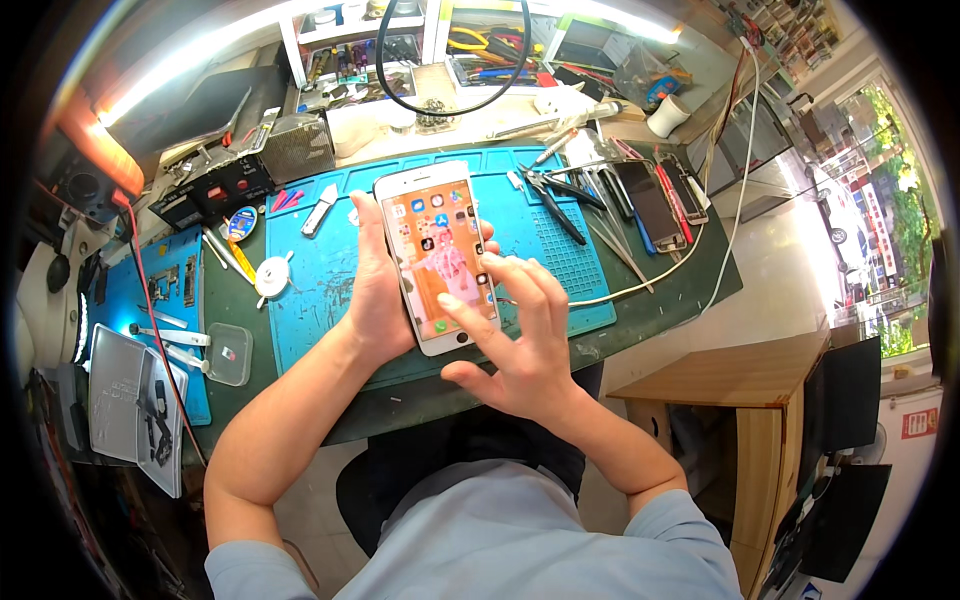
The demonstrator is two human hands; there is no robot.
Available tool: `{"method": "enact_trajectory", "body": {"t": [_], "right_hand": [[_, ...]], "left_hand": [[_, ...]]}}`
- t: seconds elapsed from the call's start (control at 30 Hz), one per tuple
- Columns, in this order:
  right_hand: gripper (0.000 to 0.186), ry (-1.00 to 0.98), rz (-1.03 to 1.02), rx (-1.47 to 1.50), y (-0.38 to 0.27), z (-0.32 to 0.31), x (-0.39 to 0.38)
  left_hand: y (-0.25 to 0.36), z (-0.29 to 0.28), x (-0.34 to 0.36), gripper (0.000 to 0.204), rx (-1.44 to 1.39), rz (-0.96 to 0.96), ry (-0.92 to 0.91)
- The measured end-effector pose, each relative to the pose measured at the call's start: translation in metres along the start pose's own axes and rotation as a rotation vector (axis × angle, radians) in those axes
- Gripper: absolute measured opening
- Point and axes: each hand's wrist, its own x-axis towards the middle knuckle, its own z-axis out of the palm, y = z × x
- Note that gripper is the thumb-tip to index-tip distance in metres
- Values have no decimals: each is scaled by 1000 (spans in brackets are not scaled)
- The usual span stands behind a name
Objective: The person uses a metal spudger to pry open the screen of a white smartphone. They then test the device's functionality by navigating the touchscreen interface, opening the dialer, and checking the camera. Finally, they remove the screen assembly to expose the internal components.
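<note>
A white smartphone (pixel 437 258) is held upright over the blue work mat (pixel 320 270), its lit screen showing app icons on an orange picture. My left hand (pixel 377 290) grips it from the left side and behind, with fingertips showing at its right edge. Over the lower part of the screen, my right hand (pixel 525 345) has its index finger stretched out, the tip on or just above the glass. The thumb of that hand is spread away and it holds nothing. Black-handled pliers (pixel 553 200) lie on the mat beyond the phone.
Right of the mat lie an opened phone (pixel 645 205), screwdrivers and tweezers (pixel 622 255). At left are a solder spool (pixel 241 223), a white round reel (pixel 272 277), a clear plastic box (pixel 230 354) and an opened metal tin (pixel 120 390). A white cable (pixel 725 240) crosses the bench's right side.
</note>
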Motion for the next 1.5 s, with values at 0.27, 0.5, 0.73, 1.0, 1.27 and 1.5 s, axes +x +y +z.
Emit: {"method": "enact_trajectory", "body": {"t": [0.27,0.5,0.73,1.0,1.27,1.5], "right_hand": [[62,34,103,-116,8,-7,-11],[57,-2,102,-88,7,-7,-7],[56,-7,104,-90,7,-7,-7],[58,-5,97,-107,9,-6,-1],[59,-15,33,-34,1,5,6],[63,-7,58,-76,3,2,4]], "left_hand": [[0,3,-1,108,27,-12,38],[0,4,-1,109,-8,-6,35],[0,-2,-1,106,25,1,9],[-1,4,-1,109,39,-3,76],[-1,1,0,108,27,-5,20],[-1,2,-1,108,16,-12,-17]]}}
